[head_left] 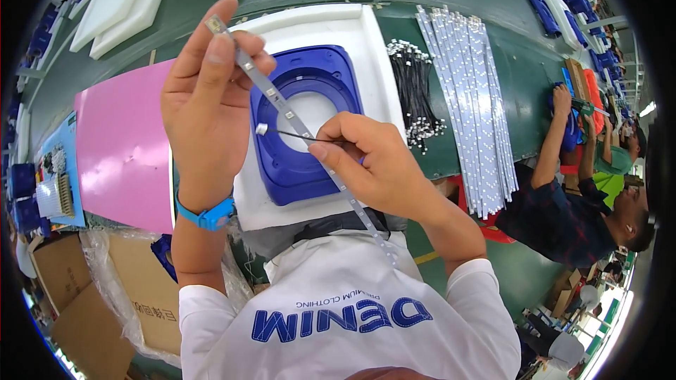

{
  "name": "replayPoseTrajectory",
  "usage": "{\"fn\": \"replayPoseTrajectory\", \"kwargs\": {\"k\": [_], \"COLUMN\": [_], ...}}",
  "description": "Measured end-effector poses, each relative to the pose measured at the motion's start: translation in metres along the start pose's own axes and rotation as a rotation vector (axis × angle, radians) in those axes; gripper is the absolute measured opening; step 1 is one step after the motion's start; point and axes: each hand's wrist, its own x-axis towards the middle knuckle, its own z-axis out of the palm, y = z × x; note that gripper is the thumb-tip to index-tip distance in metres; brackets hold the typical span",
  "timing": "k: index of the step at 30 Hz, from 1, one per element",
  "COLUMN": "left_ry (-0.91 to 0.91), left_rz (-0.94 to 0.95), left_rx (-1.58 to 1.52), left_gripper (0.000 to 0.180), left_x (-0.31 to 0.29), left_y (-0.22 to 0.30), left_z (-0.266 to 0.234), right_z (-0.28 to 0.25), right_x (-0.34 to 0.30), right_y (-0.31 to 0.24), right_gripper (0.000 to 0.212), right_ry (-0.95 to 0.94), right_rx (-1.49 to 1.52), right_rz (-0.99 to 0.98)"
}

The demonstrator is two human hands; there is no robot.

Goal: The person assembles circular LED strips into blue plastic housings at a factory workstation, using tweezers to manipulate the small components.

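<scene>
My left hand point(208, 91) is raised above the bench and pinches the top end of a long thin white light strip point(282, 102), which runs diagonally down past my right hand toward my shirt. My right hand point(366, 162) grips the strip lower down and also holds a thin black wire with a small white connector point(262, 129) at its tip, close to the strip. Under both hands lies a blue square plastic frame point(303, 162) with a round opening, resting on a white foam pad point(317, 28).
A bundle of black wires point(415, 91) and a row of white strips point(472, 98) lie right of the pad. A pink sheet point(123, 148) lies left. Cardboard boxes point(141, 288) stand lower left. Other people point(570, 204) work at the right.
</scene>
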Motion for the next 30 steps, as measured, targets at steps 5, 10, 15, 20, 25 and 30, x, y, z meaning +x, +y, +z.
{"fn": "replayPoseTrajectory", "kwargs": {"k": [5, 10, 15, 20, 25, 30], "left_ry": [-0.008, -0.159, -0.466, -0.236, -0.248, -0.335], "left_rz": [0.324, -0.032, -0.166, -0.177, -0.392, -0.564], "left_rx": [0.150, 0.701, 1.266, 1.045, 0.818, 0.634], "left_gripper": [0.034, 0.025, 0.016, 0.010, 0.015, 0.016], "left_x": [0.015, -0.016, -0.059, -0.063, -0.069, -0.070], "left_y": [0.065, 0.077, 0.016, 0.010, -0.003, -0.005], "left_z": [-0.039, -0.027, -0.013, -0.037, -0.040, -0.039], "right_z": [0.010, 0.015, 0.014, -0.012, -0.011, 0.009], "right_x": [0.010, 0.012, 0.015, 0.005, -0.012, -0.001], "right_y": [0.031, 0.038, 0.025, 0.048, 0.057, 0.073], "right_gripper": [0.014, 0.006, 0.008, 0.009, 0.012, 0.011], "right_ry": [0.125, 0.130, 0.131, 0.186, 0.246, 0.157], "right_rx": [-0.056, -0.472, -0.474, -0.487, 0.337, 1.251], "right_rz": [-0.122, -0.252, -0.342, -0.410, 0.018, -0.135]}}
